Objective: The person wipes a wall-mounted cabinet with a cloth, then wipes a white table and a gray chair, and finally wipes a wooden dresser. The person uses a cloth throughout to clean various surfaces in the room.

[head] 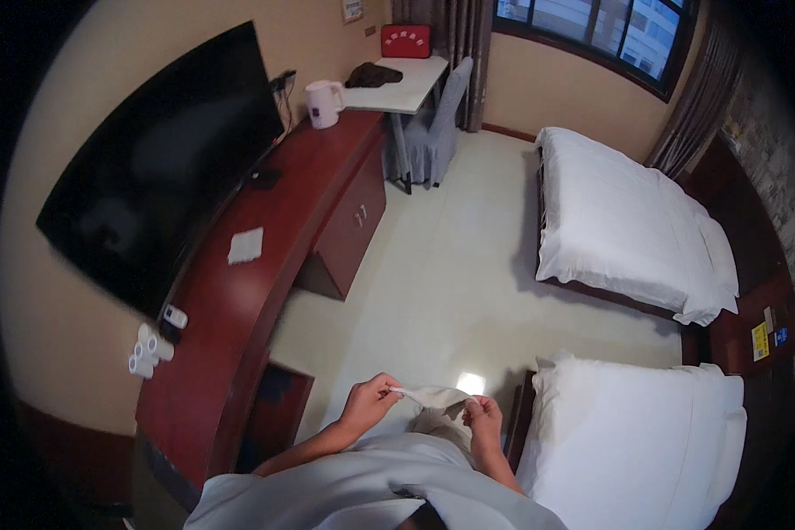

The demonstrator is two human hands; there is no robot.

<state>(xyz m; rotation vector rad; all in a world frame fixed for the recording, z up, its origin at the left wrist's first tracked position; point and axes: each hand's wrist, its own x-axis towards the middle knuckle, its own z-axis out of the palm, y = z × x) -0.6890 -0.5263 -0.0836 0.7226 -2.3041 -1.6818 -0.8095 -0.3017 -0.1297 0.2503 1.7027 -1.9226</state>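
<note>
A strip of white cloth (434, 397) is stretched between my two hands, just in front of my body. My left hand (373, 399) pinches one end between thumb and fingers. The other end is gripped by my right hand (484, 419), slightly lower. The cloth hangs loosely in the middle, above my light trousers and the pale tiled floor (450, 245). Whether it is folded cannot be told.
Left runs a dark red wooden desk (285, 218) with a white cloth (246, 245), paper rolls (151, 351), a remote control (175, 317) and a pink kettle (323, 104). A television (165, 165) hangs above. Two white-covered beds (609, 212) stand right; a chair (440, 126) stands ahead.
</note>
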